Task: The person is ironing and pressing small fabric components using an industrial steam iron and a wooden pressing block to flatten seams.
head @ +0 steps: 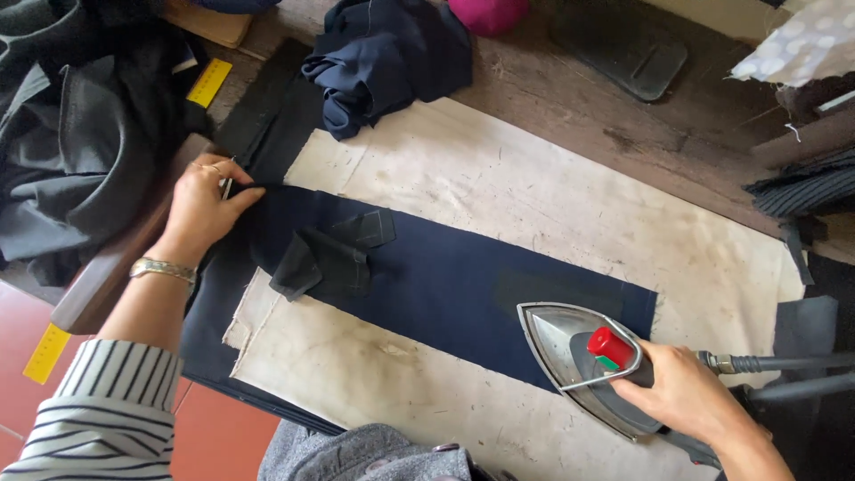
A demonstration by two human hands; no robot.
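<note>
A long strip of navy fabric point(445, 276) lies flat across the middle of the frame on a stained cream pressing cloth point(534, 196) that covers the wooden bench point(570, 89). The strip is smooth and dark blue, with a small, darker pocket piece point(329, 258) folded loosely on its left part. The left hand point(203, 209), at centre left, pins the strip's left end down, its grip narrow with fingers pinched on the fabric edge. The right hand point(686, 392), at lower right, has its grip closed round the handle of a silver iron point(579, 356), whose pointed nose rests on the strip's right end. A crumpled navy garment point(383, 58) sits at upper centre.
</note>
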